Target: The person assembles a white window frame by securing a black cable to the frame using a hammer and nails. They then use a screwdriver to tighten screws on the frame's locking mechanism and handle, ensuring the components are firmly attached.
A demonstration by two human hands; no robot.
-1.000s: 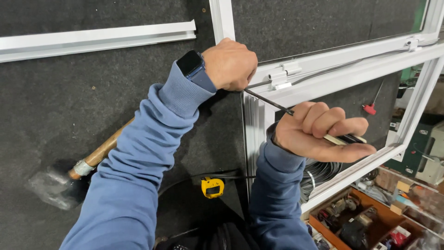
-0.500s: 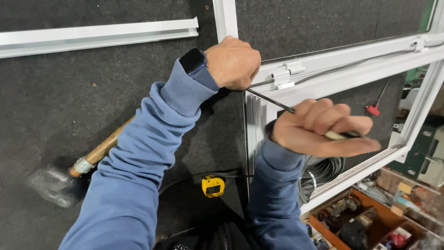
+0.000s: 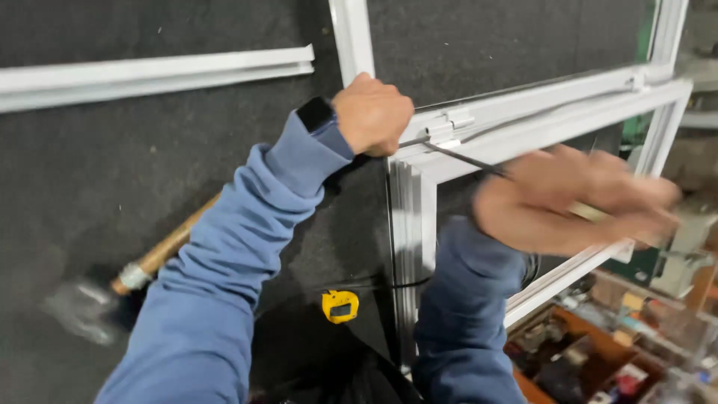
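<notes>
The left hand point(image 3: 372, 114) sits at about twelve o'clock, closed into a fist over the corner of the white window frame point(image 3: 538, 123), pinning it to the dark felt-covered bench point(image 3: 112, 187). To its right, at three o'clock, the right hand point(image 3: 568, 198) is wrapped around the pale handle of a screwdriver point(image 3: 467, 158), whose thin dark shaft runs up to the left toward the small white hinge fitting point(image 3: 445, 126) just beside the left knuckles.

The plainest risk, as I judge it, is the tip slipping off the fitting: the right hand is motion-blurred (so it is moving fast), and the shaft points almost straight at the left hand. A slip could jab those fingers or scratch the painted profile. The frame also overhangs the bench edge at four o'clock above a cluttered box of parts point(image 3: 598, 352), so a hard push could shift it if the left hand's hold slackens.

The frame itself is white, with ribbed multi-chamber profiles meeting at a mitred corner near the centre; it lies flat, stretching from the middle out to two o'clock. A separate white bar point(image 3: 149, 75) lies at ten o'clock, a wooden-handled hammer point(image 3: 161, 254) at eight, and a yellow tape measure point(image 3: 340, 305) at six.
</notes>
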